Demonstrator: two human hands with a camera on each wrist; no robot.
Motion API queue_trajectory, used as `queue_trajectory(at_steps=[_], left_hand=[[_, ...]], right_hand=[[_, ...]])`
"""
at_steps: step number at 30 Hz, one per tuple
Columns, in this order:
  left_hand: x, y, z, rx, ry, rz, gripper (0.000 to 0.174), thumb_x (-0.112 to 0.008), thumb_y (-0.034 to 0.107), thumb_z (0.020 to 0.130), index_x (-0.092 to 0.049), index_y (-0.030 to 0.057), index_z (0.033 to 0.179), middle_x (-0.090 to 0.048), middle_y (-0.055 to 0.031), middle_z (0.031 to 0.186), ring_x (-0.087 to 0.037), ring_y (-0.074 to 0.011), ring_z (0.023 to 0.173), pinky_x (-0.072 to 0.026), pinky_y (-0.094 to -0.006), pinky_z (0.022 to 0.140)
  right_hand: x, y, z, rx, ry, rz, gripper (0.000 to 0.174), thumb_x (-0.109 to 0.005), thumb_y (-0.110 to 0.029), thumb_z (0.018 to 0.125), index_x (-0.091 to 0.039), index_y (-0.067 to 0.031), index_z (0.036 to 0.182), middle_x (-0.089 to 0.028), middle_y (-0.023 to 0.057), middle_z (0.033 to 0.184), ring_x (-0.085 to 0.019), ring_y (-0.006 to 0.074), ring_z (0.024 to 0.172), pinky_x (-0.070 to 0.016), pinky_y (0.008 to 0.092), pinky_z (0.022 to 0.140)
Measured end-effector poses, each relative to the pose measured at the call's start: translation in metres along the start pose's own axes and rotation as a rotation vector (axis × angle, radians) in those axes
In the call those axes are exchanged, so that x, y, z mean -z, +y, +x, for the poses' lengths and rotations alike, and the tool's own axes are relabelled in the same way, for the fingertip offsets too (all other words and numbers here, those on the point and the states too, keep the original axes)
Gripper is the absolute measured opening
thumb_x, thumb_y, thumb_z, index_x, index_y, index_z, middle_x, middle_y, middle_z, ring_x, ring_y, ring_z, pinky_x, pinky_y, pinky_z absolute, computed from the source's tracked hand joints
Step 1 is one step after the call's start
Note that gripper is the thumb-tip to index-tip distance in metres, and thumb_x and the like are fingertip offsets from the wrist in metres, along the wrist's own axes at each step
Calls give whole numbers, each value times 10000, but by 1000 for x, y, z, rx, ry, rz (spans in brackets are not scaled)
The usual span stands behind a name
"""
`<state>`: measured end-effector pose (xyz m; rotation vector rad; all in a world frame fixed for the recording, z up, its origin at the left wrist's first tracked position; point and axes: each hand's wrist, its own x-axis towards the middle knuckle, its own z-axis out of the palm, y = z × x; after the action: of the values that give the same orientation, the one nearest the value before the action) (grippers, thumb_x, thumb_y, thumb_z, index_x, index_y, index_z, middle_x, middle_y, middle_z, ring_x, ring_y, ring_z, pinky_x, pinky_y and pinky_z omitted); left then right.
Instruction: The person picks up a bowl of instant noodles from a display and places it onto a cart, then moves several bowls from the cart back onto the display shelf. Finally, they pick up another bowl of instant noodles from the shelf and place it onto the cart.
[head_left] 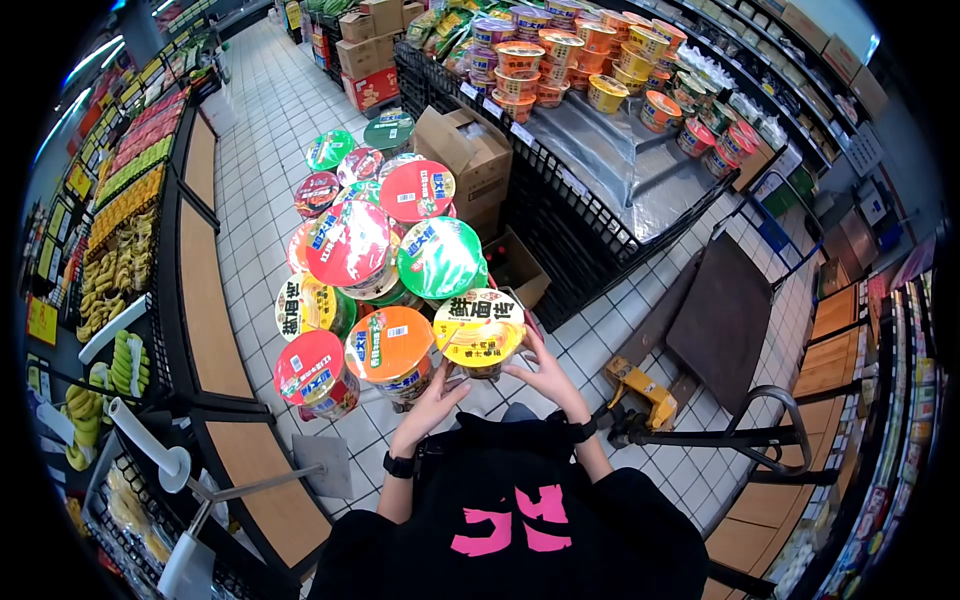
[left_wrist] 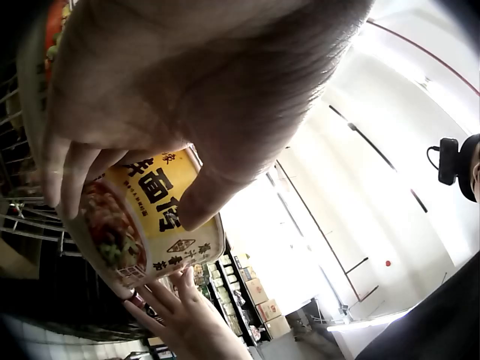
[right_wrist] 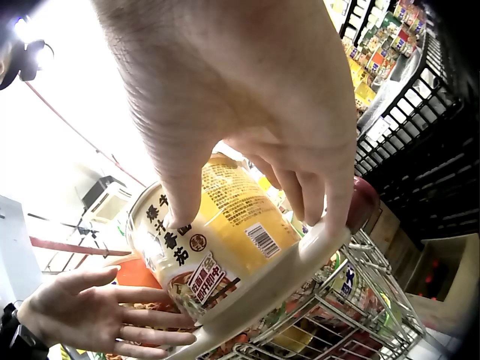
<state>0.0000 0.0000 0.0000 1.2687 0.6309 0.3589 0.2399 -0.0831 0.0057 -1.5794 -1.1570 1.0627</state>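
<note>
A yellow-and-white instant noodle bowl (head_left: 480, 335) sits at the near end of a heap of noodle bowls, above the pale cart handle (right_wrist: 281, 281). My left hand (head_left: 428, 408) is at its left side, fingers extended and spread, fingertips right at the bowl's lower edge. On the other side is my right hand (head_left: 552, 382), its fingers also fairly straight along the bowl. In each wrist view that hand's thumb overlaps the bowl's wall. Beside it are an orange-lidded bowl (head_left: 390, 345) and a green-lidded bowl (head_left: 440, 257). Red-lidded bowls (head_left: 345, 240) lie farther up the heap.
The wire cart (right_wrist: 367, 289) carries the heap. Ahead to the right, a black crate display (head_left: 590, 235) bears stacked noodle bowls. Cardboard boxes (head_left: 480, 165) stand beside it. A yellow pallet truck (head_left: 645, 395) and dark platform (head_left: 725, 320) are at the right, a fruit stand (head_left: 130, 235) at the left.
</note>
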Motion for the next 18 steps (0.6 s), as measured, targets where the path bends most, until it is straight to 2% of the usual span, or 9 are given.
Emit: queue_trajectory(at_steps=[2,3,5,12,14,15,17,18], left_hand=[[-1,-3,-2,29,54,11,779,-589,235,953,-96,-14,1502,-217,-198,1535,-412,-246,1312,-347,-341,1085],[-1,-6,-3,30,50,11,779,-589,235,953,-96,-14,1502,-217,-198,1535,-412,-246,1312,-347,-341,1085],[2,-10,-2,48,20,90,859,-592,311,947,-38,-54,1491,-216,-273,1512,-394,-307,1331,-371,-345,1058],[2,1,-2,98,-41,299,901,-564,418,939,-41,-75,1483,-265,-295,1484,-424,-337,1300,-396,-362,1027],[0,0,-2,64,-49,418,919,-532,478,934,-45,-74,1483,-366,-325,1412,-473,-364,1250,-400,-357,1018],[1,3,0,64,-55,423,919,-532,478,934,-45,-74,1483,-366,-325,1412,-473,-364,1250,-400,-357,1018],[2,12,0,216,-147,556,915,-505,510,932,-68,-79,1478,-452,-338,1333,-519,-384,1195,-393,-335,1023],[-2,23,1,265,-202,560,879,-479,521,937,-133,-91,1464,-482,-344,1304,-512,-399,1211,-365,-333,1050]], right_hand=[[1,0,-2,1,15,1,931,-749,-385,808,-207,-85,1503,-378,148,1480,-366,281,1368,-348,458,1067],[2,1,-3,-1,18,2,931,-749,-385,808,-207,-85,1503,-378,148,1480,-366,281,1368,-348,458,1067],[4,3,-3,-28,12,-8,844,-727,-364,831,-278,-60,1478,-419,162,1450,-393,280,1350,-349,449,1066],[6,4,-5,-16,7,-30,663,-655,-321,890,-385,-36,1424,-475,165,1407,-435,272,1319,-344,370,1077],[8,1,-5,-27,-8,-43,625,-632,-299,908,-392,-32,1419,-484,161,1400,-447,265,1310,-342,345,1078],[9,4,-5,-27,-1,-40,625,-632,-299,908,-392,-32,1419,-484,161,1400,-447,265,1310,-342,345,1078],[11,14,-3,-9,5,-23,604,-619,-290,918,-397,-22,1412,-499,158,1386,-462,260,1297,-342,342,1079],[14,14,-3,-8,9,-22,604,-619,-290,918,-397,-22,1412,-499,158,1386,-462,260,1297,-342,342,1079]])
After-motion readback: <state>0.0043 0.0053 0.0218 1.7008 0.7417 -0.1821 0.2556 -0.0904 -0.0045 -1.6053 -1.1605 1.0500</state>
